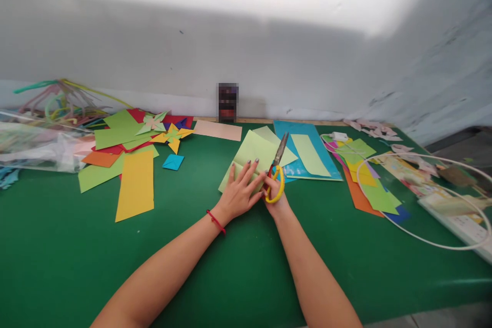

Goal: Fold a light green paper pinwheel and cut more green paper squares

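A sheet of pale green paper (250,152) lies on the green table in front of me, with a crease or fold near its lower part. My left hand (241,188) rests flat on that paper, fingers spread. Beside it, my right hand (274,196) is curled round the yellow handle of a pair of scissors (280,155), whose blades point up and away from me. The right fingertips meet the paper's right edge, partly hidden by the left hand and the handle. Another pale green piece (274,139) sits partly under the sheet.
A blue packet (333,156) with a pale green strip (310,155) lies right of the scissors. Coloured paper (135,184), a yellow folded star (172,136) and a small blue folded square (173,162) are leftward. A white cable (426,240) loops at right. A pixelated dark object (228,103) stands by the wall.
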Tool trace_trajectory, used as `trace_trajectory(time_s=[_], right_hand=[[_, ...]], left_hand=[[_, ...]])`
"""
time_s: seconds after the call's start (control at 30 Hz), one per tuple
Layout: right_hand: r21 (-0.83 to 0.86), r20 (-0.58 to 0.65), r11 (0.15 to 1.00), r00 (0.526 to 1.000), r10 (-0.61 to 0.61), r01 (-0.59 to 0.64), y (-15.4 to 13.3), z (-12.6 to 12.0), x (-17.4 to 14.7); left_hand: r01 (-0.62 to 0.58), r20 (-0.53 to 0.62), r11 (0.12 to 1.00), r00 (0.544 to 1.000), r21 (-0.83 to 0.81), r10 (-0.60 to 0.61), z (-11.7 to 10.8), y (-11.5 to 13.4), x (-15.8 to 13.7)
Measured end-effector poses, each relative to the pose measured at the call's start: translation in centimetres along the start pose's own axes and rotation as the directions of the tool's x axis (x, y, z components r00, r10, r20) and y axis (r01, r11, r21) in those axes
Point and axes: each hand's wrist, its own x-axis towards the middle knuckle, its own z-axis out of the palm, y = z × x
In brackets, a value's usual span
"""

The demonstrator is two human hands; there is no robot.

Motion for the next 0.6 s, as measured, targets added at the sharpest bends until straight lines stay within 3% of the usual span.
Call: trace_trajectory(time_s=[0.23, 0.33, 0.4, 0.47, 0.5, 0.6], right_hand=[[0.05, 0.044, 0.998, 0.999, 0.028, -0.031, 0.0, -0.5, 0.6], [0.08, 0.052, 0.997, 0.999, -0.004, -0.001, -0.1, -0.5, 0.7], [0.106, 0.033, 0.994, 0.999, -0.035, 0.031, -0.1, -0.5, 0.8], [0.137, -0.008, 0.988, 0.998, -0.07, 0.07, 0.0, -0.7, 1.0], [0.153, -0.032, 0.984, 0.996, -0.086, 0.089, 0.1, -0.7, 1.1], [0.197, -0.1, 0.971, 0.988, -0.12, 0.138, 0.4, -0.9, 1.5]], left_hand=[[0.042, -0.003, 0.999, 0.999, -0.021, -0.042, 0.0, 0.0, 0.0], [0.182, -0.076, 0.978, 0.979, -0.099, -0.19, 0.6, -0.7, -0.1], [0.326, -0.168, 0.912, 0.913, -0.249, -0.372, 1.0, -1.4, -0.2], [0.409, -0.161, 0.763, 0.822, -0.5, -0.546, 1.4, -2.2, -0.2], [0.425, -0.101, 0.647, 0.783, -0.633, -0.614, 1.5, -2.5, -0.2], [0.432, 0.179, 0.207, 0.696, -0.878, -0.696, 1.3, -3.1, 0.1]])
